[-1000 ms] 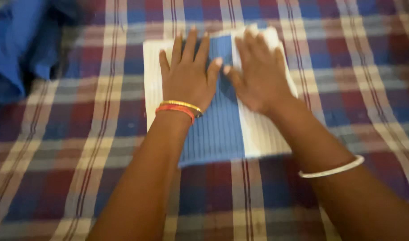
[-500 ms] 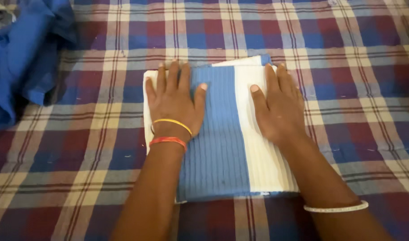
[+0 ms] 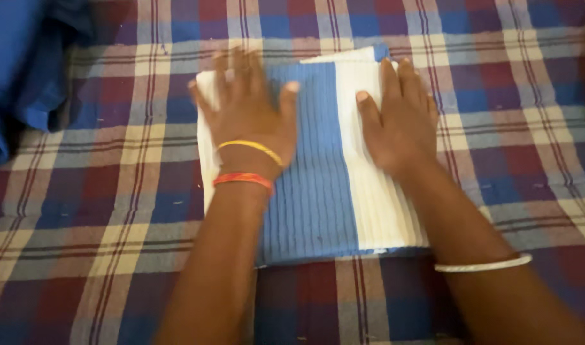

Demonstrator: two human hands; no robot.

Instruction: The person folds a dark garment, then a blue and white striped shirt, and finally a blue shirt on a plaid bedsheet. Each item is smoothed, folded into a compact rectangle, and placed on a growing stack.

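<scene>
A: Hands?
B: Left hand (image 3: 247, 112) and right hand (image 3: 398, 121) both flat, fingers spread, palms pressed on the folded blue-and-white ribbed cloth (image 3: 324, 191). Gripping nothing.
A: Cloth where?
B: Lying mid-frame on the plaid bedsheet (image 3: 113, 211).
A: Else?
B: Blue garment (image 3: 24, 70) bunched at top left, well apart from the cloth.

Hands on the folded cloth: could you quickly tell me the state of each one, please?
Left hand: open, flat on the blue-and-white folded cloth, holding nothing.
Right hand: open, palm down on the cloth's white part, holding nothing.
</scene>
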